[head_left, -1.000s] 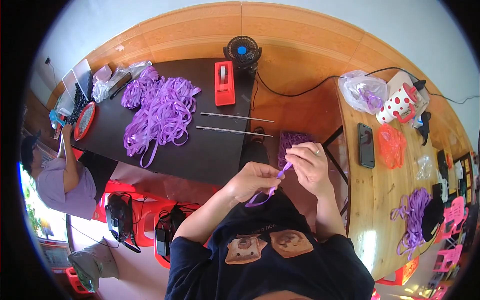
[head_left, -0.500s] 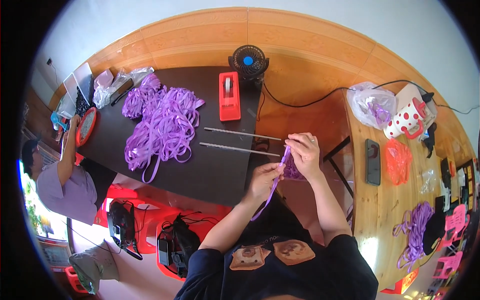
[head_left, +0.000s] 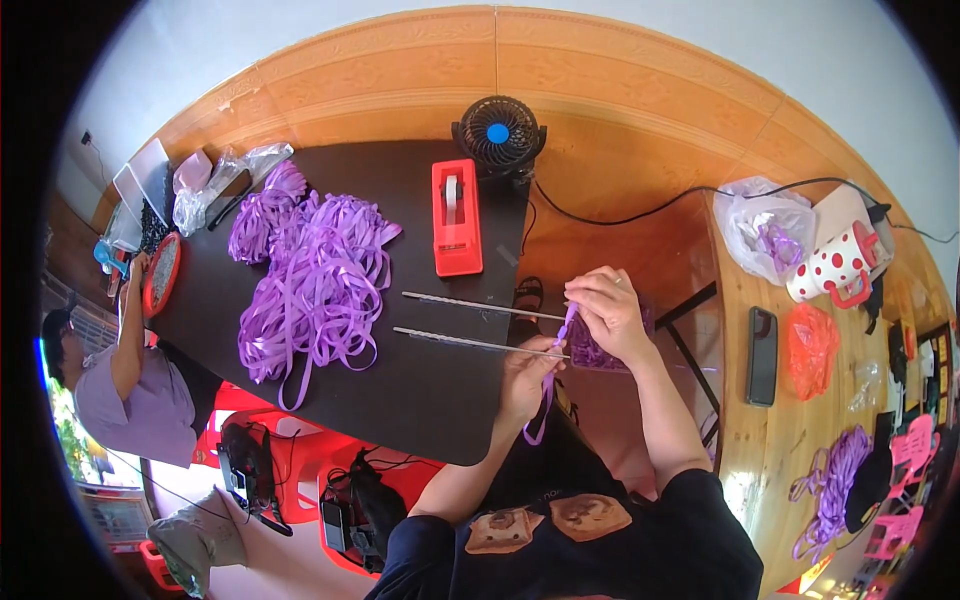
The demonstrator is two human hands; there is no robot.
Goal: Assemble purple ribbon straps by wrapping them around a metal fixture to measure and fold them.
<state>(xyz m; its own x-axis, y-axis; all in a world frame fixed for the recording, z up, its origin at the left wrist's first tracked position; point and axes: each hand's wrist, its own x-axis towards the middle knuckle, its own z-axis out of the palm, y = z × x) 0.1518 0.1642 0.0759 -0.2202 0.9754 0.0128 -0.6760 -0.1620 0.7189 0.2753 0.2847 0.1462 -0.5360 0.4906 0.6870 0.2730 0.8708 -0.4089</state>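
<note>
A narrow purple ribbon (head_left: pixel 562 334) stretches between my hands past the right edge of the dark table, its tail hanging below. My left hand (head_left: pixel 528 382) pinches it low, and my right hand (head_left: pixel 604 308) pinches its upper end. Two thin metal rods stick out from the table toward my hands. The far rod (head_left: pixel 470 303) ends near the ribbon's upper part; the near rod (head_left: pixel 465 341) has its tip just above my left hand. Whether the ribbon is wound on a rod is too small to tell. A big heap of purple ribbon (head_left: pixel 315 285) lies left of the rods.
On the dark table (head_left: pixel 440 400) stand a red tape dispenser (head_left: pixel 457 220) and a black fan (head_left: pixel 498 134). A bin of purple pieces (head_left: pixel 598 352) sits below my hands. The wooden table (head_left: pixel 745 440) holds a phone (head_left: pixel 762 355) and a dotted cup (head_left: pixel 832 262). A person (head_left: pixel 135 385) works at left.
My hands have come closer to the rods, and the near rod's tip now overlaps my left hand. Both still pinch the ribbon. The whole view has shifted slightly.
</note>
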